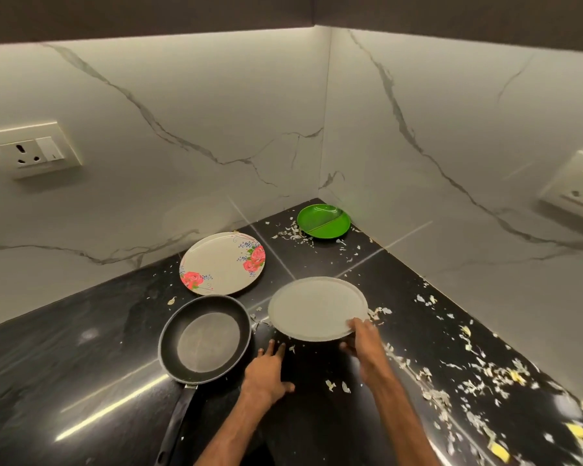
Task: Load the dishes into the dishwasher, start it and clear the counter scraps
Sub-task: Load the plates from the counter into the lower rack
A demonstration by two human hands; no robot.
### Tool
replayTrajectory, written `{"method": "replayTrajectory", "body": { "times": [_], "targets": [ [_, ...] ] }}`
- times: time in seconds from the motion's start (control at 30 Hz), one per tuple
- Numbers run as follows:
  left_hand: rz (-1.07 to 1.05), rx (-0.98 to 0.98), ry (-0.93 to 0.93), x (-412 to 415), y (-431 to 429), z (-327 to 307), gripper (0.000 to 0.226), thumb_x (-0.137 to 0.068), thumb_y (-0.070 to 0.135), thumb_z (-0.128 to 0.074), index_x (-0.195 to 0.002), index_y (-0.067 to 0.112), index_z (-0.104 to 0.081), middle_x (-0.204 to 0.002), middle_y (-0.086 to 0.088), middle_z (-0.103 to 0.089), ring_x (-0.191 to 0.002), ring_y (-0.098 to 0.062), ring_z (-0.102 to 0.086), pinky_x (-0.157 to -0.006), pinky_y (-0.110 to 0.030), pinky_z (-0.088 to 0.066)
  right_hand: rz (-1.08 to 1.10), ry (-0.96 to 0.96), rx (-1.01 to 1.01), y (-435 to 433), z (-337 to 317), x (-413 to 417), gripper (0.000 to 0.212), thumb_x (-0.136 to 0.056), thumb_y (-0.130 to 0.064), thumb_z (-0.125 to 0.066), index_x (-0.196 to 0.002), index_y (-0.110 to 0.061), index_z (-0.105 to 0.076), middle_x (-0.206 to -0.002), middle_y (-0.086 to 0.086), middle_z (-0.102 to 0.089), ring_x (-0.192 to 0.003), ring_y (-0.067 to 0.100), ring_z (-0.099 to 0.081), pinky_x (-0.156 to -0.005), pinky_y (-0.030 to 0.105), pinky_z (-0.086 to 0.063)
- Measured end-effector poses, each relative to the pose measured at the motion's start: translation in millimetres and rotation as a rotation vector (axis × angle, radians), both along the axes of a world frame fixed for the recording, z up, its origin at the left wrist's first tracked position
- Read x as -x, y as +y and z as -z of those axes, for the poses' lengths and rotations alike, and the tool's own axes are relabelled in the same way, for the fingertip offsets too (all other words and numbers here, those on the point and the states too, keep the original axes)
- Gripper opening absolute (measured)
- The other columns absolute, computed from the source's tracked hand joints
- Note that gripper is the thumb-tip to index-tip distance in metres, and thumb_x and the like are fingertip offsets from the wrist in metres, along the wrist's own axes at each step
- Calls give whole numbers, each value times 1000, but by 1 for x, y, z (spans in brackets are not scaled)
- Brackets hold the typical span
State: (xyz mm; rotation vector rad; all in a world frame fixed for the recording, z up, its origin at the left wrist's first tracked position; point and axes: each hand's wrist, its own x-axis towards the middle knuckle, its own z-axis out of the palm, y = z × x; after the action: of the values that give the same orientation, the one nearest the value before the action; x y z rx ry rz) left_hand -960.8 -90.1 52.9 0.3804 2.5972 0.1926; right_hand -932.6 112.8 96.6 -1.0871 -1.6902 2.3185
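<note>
1. Grips the near rim of a plain white plate [317,309] with the right hand [364,341], thumb on top, fingers curled beneath.
2. Rests the left hand [266,368] flat on the black table [81,364], fingers straight and spread, just beside a black frying pan [204,338].
3. Shows a rose-patterned plate [223,262] behind the pan, a green divided plate [323,220] in the corner, and pale and yellow scraps [435,396] strewn along the table's right side.

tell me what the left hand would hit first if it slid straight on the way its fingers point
Probably the near-left rim of the grey plate the right hand grips. The left hand lies flat on the counter, pointing there. If the plate is lifted, it could pass beneath; depth unclear.
</note>
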Motion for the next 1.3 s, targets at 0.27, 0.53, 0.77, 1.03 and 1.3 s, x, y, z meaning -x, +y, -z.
{"method": "replayTrajectory", "body": {
  "times": [0.27, 0.53, 0.77, 1.03, 1.3],
  "targets": [
    [-647, -1384, -337, -47, 12, -81, 27, -106, 27, -41, -114, 20, -66, -110, -2, -73, -100, -16, -69, -71, -23, -55, 82, 213, 283, -70, -16, -105, 47, -85, -14, -71, -129, -23, -55, -121, 6, -70, -113, 27, -65, -85, 40, -55],
    [-562, -1614, -601, -99, -15, -93, 34, -97, 29, -56, -123, 8, -62, -117, -13, -72, -110, -30, -67, -94, -45, -52, 237, 276, 72, -140, -32, -180, 39, -85, -11, -71, -124, -15, -63, -117, 5, -73, -113, 23, -66, -96, 39, -52],
    [-225, -1402, -618, -117, -73, -93, 51, -64, 45, -83, -104, 15, -73, -104, -11, -75, -95, -27, -70, -81, -44, -59, 538, 340, 58, -176, -49, -278, 40, -86, -12, -70, -124, -1, -62, -119, 15, -71, -111, 29, -67, -88, 37, -57],
    [349, -1011, -743, -229, -82, -89, 21, -89, 30, -72, -93, 9, -76, -85, -12, -76, -79, -30, -73, -71, -42, -60, 731, 124, 26, -257, -29, -448, 38, -87, -19, -72, -121, -3, -65, -115, 18, -71, -106, 36, -69, -90, 49, -56],
    [567, -754, -941, -364, -103, -34, 22, -93, 17, -68, -115, 17, -66, -102, -4, -76, -92, -24, -74, -69, -40, -62, 1329, 308, 294, -333, 27, -560, 46, -97, -22, -58, -140, -8, -52, -135, 21, -59, -126, 40, -56, -107, 63, -39]
  ]
}}
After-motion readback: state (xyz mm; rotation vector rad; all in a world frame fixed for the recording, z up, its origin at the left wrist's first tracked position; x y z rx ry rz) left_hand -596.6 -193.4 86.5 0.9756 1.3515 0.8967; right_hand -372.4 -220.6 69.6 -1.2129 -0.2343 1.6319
